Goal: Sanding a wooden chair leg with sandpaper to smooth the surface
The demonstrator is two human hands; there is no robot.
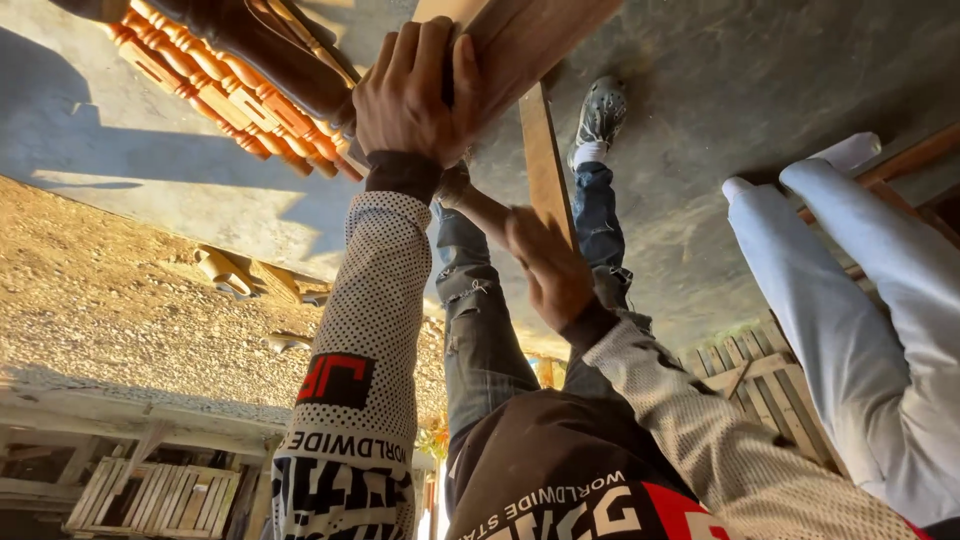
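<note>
Frame reads upside down. Left hand (pixel 412 90), top centre, fingers wrapped over the edge of a wide wooden board (pixel 530 35) at the top edge, gripping it. Right hand (pixel 545 265), mid-frame, lies against a narrow wooden strip (pixel 545 160) that runs down from the board; can't tell if it is clenched on it. Turned wooden spindles (pixel 215 85) upper left, just beside the left hand. Another person's light trouser legs (pixel 850 300) at right, well apart.
</note>
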